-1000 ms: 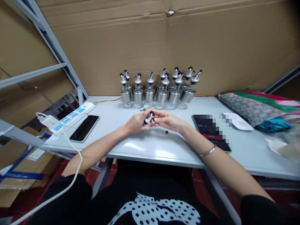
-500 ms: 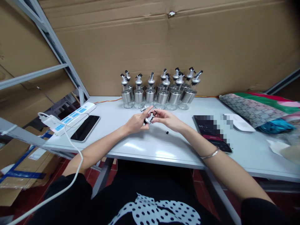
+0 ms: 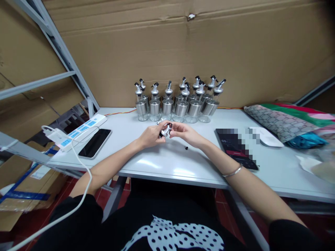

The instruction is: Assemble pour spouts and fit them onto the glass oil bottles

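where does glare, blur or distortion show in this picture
Head view: two white glare patches lie on the glossy pale tabletop near its front edge; head view, centre: the small silver-and-black pour spout looks soft in detail; head view, right: mosaic blocks cover part of the black phone with a maroon bar.

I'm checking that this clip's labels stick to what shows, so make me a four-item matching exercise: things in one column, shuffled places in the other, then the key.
Things
1. Spout
2. Bangle
3. Power strip
4. Bottles

Places
A. Around the right forearm
B. Grouped in front of the cardboard
C. Near the table's left end
D. Held in the left hand

Pairs: 1-D, 2-A, 3-C, 4-B
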`<action>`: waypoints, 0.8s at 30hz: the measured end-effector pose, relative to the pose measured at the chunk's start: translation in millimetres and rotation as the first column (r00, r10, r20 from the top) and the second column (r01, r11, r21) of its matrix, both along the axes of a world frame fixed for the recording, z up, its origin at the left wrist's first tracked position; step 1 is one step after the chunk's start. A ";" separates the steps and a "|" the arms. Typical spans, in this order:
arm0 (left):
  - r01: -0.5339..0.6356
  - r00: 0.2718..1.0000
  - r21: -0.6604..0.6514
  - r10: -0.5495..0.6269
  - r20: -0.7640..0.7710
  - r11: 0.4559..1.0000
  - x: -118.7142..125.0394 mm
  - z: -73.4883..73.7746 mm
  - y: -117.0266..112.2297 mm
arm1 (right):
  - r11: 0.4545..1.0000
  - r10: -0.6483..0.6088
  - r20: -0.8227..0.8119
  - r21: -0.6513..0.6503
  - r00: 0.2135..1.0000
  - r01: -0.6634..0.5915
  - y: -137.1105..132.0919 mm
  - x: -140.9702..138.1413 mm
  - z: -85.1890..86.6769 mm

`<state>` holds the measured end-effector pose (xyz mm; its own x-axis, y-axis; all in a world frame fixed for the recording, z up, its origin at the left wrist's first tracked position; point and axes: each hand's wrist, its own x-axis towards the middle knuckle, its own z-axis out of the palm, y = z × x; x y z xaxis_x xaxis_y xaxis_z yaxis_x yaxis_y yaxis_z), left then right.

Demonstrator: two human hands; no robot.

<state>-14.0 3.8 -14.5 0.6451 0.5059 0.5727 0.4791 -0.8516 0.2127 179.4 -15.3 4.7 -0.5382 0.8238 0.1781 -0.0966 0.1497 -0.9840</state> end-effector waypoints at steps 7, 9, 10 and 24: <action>-0.026 0.999 0.071 0.028 -0.021 0.997 -0.8 -2.6 1.4 | 0.995 0.040 -0.044 -0.084 0.998 -0.044 -3.5 2.7 5.3; -0.034 0.999 0.071 0.036 -0.013 0.997 -0.2 -2.8 0.6 | 0.993 0.055 -0.051 -0.098 0.997 -0.060 -4.6 3.8 7.3; -0.035 0.999 0.063 0.036 -0.008 0.997 0.1 -2.8 -0.1 | 0.993 0.061 -0.052 -0.099 0.997 -0.066 -5.0 4.2 8.2; -0.079 0.994 -0.031 0.076 -0.080 0.996 2.6 4.5 -6.1 | 1.000 0.005 0.005 0.013 1.000 -0.005 0.4 -1.0 -2.6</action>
<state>-11.4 -2.3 -9.9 0.6457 0.5743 0.5032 0.5598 -0.8042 0.1996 178.4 -14.9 2.1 -0.5429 0.8189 0.1863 -0.0928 0.1619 -0.9824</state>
